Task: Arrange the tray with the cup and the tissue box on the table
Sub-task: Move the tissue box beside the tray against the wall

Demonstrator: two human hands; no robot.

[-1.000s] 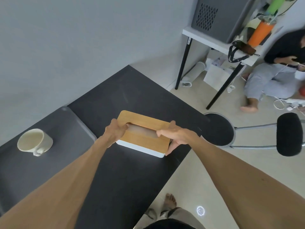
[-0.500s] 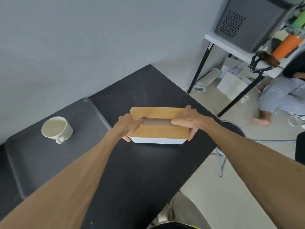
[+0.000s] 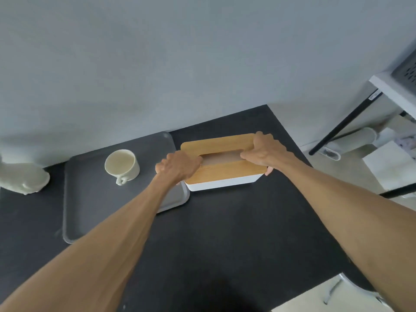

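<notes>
One black table (image 3: pixel 225 244) carries one flat grey rectangular tray (image 3: pixel 90 199), one cream ceramic cup (image 3: pixel 122 164), one white tissue box with a wooden lid (image 3: pixel 221 174), and one pale figurine (image 3: pixel 21 177) at its far left edge. The cup stands upright on the tray's far half, handle towards the camera. The tissue box sits just right of the tray, its near left corner at the tray's right rim. Two bare hands grip it, one at each short end: the left hand (image 3: pixel 177 166) curled over the left end, the right hand (image 3: pixel 261 152) closed over the right end with fingers wrapped down its side.
</notes>
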